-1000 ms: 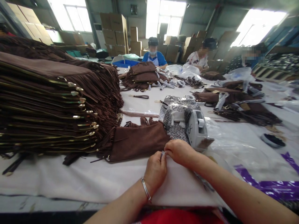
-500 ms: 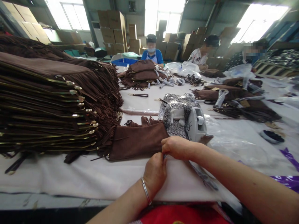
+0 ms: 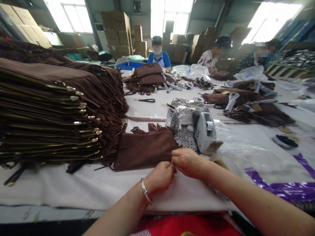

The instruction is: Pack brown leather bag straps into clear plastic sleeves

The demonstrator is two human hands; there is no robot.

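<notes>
A matt brown suede-like fringed pouch [image 3: 145, 148] lies on the white cloth-covered worktop [image 3: 81, 186], beside a smooth grey plastic tape dispenser [image 3: 206, 132] and glossy clear plastic bags [image 3: 248, 154].

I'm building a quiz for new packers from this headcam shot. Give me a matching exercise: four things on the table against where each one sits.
Things
1. tall stack of brown fringed bags
2. single brown fringed bag
3. white dispenser
4. purple-printed plastic

Places
a. right end of the table
b. just beyond the left hand and right hand
c. left side of the table
d. beside the black-and-white patterned bundle

Pairs: 1-c, 2-b, 3-d, 4-a
</notes>
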